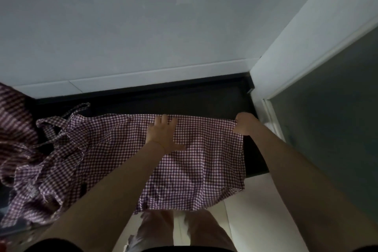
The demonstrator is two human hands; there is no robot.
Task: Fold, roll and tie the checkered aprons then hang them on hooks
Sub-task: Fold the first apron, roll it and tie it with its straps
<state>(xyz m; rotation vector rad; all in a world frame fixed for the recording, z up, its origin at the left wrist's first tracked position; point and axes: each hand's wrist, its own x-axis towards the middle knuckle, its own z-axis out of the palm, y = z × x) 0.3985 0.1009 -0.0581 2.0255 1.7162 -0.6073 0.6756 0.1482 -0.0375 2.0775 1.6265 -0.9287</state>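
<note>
— Where's the checkered apron (194, 161) lying?

— Spread across the dark tabletop (184, 100) against the wall, its near edge hanging over the front. The straps (61, 127) are bunched at the left end, beside a heap of more checkered cloth (14, 120).

— And the hands?

— The left hand (163, 137) rests flat on the cloth near the far edge, fingers spread, its grip released. The right hand (245, 124) has its grip grasping the apron's far right corner, fingers curled round the fabric.
</note>
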